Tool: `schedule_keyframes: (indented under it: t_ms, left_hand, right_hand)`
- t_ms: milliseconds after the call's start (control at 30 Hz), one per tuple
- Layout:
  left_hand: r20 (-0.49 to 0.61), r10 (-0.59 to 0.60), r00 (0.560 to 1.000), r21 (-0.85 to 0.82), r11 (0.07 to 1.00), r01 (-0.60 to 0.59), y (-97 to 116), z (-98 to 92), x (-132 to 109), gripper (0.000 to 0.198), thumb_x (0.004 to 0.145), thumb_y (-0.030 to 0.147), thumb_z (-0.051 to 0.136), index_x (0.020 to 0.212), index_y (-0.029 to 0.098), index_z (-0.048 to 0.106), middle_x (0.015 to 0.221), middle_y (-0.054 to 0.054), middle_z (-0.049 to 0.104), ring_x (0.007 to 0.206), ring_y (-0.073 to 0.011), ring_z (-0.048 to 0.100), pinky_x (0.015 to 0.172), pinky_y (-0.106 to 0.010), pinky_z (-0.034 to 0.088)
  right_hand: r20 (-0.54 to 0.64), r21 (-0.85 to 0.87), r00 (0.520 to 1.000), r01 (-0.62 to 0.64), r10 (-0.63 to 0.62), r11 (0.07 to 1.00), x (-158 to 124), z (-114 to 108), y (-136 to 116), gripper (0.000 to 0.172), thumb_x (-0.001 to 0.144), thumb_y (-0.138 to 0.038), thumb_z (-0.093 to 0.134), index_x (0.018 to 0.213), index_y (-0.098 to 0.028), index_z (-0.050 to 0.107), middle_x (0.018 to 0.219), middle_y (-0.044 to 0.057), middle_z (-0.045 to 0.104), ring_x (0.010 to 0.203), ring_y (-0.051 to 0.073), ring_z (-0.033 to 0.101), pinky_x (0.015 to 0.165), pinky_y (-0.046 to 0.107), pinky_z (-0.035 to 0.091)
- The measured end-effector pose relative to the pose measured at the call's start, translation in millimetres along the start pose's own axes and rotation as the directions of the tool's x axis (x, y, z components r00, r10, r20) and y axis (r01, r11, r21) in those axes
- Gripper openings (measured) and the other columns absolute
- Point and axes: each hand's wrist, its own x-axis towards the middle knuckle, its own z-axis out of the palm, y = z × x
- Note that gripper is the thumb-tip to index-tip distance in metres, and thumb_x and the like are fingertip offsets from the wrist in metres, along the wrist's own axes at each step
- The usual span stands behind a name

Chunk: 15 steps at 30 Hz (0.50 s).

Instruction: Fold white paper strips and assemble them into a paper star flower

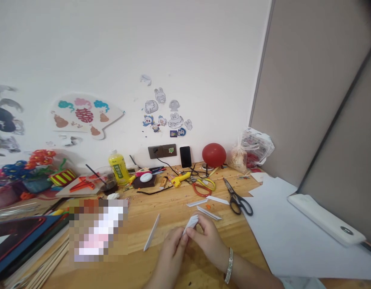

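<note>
Between my two hands, just above the wooden table (134, 224), is a small piece of folded white paper (191, 222). My left hand (174, 243) grips its lower end, thumb against the paper. The fingers of my right hand (205, 234) pinch its upper part, and a sparkling bracelet (229, 265) circles that wrist. One narrow folded paper strip (152, 233) lies to the left of my hands. Beyond them are several more strips, among them a folded strip (209, 213) close to my right hand. Black-handled scissors (238, 198) rest to the right of these.
Large white paper sheets (272, 224) cover the right side, with a long white device (323, 218) on them. Along the wall stand a yellow bottle (118, 166), a phone (185, 156) and a red balloon (214, 154). Wooden sticks (49, 261) lie at the left; a blurred patch hides part there.
</note>
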Motion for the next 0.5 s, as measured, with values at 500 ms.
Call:
schedule_keyframes:
  t_ms: [500]
  left_hand:
    - [0.059, 0.046, 0.997, -0.042, 0.998, -0.043, 1.7, -0.1, -1.2, 0.032, 0.087, 0.04, 0.033, 0.078, 0.018, 0.054, 0.075, -0.005, 0.059, 0.071, -0.0187, 0.053, 0.066, -0.027, 0.041]
  right_hand:
    - [0.041, -0.018, 0.999, 0.012, -0.011, 1.0, -0.7, -3.5, 2.4, 0.014, 0.075, -0.028, 0.054, 0.068, -0.018, 0.047, 0.068, -0.001, 0.046, 0.067, 0.014, 0.045, 0.064, 0.025, 0.037]
